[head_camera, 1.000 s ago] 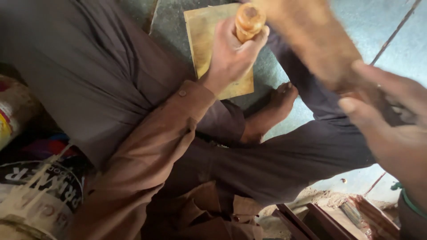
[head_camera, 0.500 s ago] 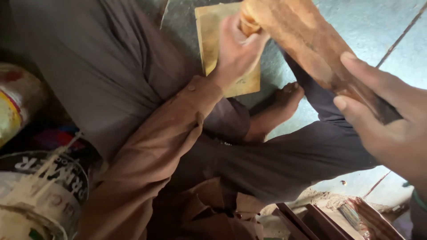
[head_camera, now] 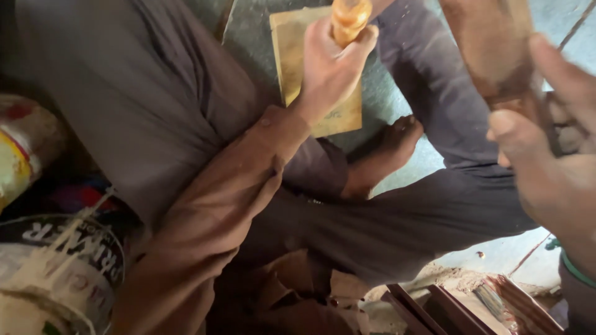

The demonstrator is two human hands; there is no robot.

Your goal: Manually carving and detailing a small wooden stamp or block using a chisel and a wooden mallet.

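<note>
Head view looks down on us sitting cross-legged on the floor [head_camera: 410, 93], and we see both our hands at the far side of the scene. Our left hand [head_camera: 329, 68], coming out of a brown sleeve [head_camera: 211, 217], has its fingers [head_camera: 363, 40] closed around a turned wooden piece [head_camera: 349, 18], orange-brown with rounded rings, which stands roughly upright at the far edge. Just beneath that hand a yellowish sheet of sandpaper [head_camera: 288, 56] lies flat on the floor. Our right hand [head_camera: 552, 167] sits near and to the right, blurred, with its fingers wrapped about the lower end of a long brown wooden part [head_camera: 490, 43] that slants up toward the far right. A bare foot [head_camera: 388, 152] rests on the floor between the two hands, tucked against our dark trouser leg [head_camera: 422, 217]. At the near left stands an open paint tin [head_camera: 56, 279], its rim streaked with pale drips, and a second tin [head_camera: 25, 149] lies just beyond it. Dark wooden strips [head_camera: 434, 307] lie at the near right, with dust about them.
</note>
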